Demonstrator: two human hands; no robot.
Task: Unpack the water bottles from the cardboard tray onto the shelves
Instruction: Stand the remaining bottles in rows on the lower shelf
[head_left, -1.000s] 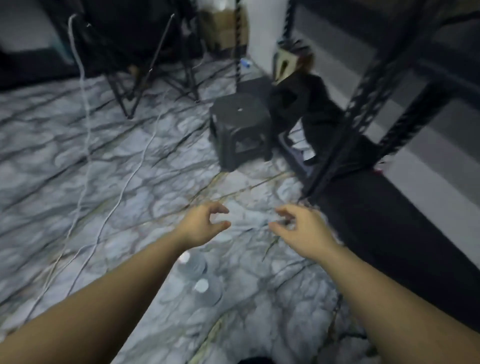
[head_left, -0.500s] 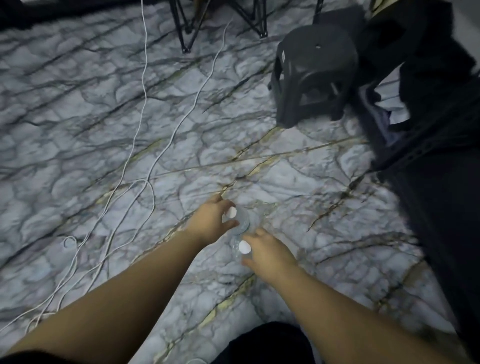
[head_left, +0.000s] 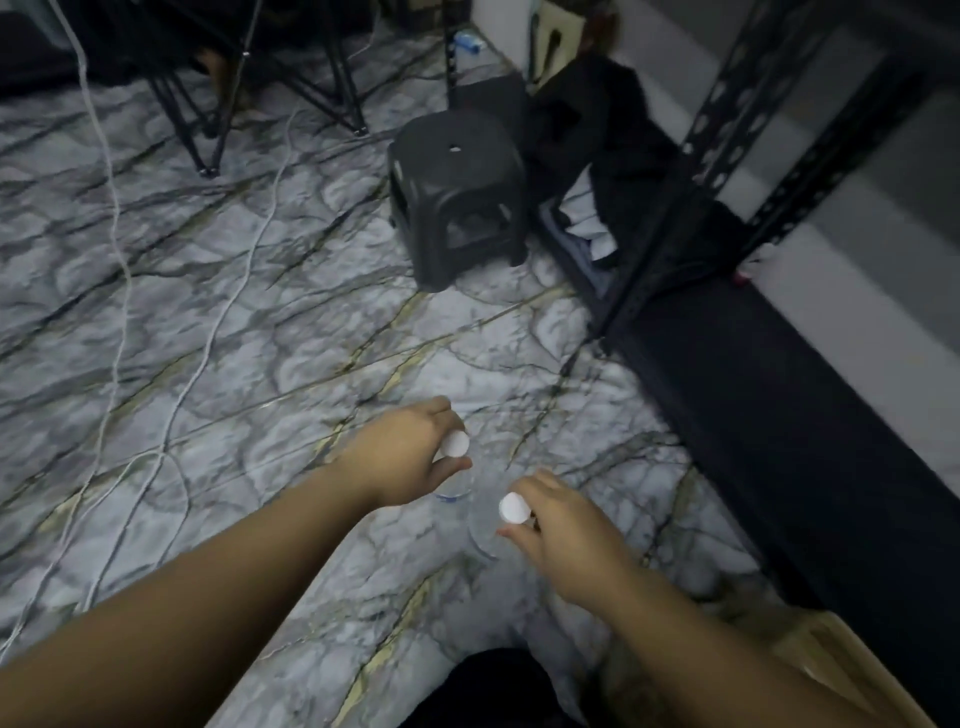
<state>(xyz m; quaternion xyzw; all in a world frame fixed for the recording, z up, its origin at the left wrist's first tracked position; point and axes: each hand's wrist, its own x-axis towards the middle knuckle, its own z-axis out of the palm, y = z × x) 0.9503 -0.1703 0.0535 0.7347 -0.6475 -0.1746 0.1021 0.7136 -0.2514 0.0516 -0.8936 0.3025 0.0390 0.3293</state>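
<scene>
Two clear water bottles hang by their necks at about six o'clock in the head view: left hand (head_left: 410, 457) pinches the left bottle (head_left: 456, 444), right hand (head_left: 558, 522) the right bottle (head_left: 511, 508). Probably heavy, thin-walled and slippery, so hold below the cap. Shelf rack (head_left: 753, 104) stands at two o'clock.

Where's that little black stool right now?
In the head view, the stool stands on the marble floor, upper centre, just left of the shelf rack's post.

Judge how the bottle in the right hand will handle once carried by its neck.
The clear bottle looks thin-walled, so probably squashy. Held near its white cap by the right hand, it may swing. Fill level is unclear.
</scene>
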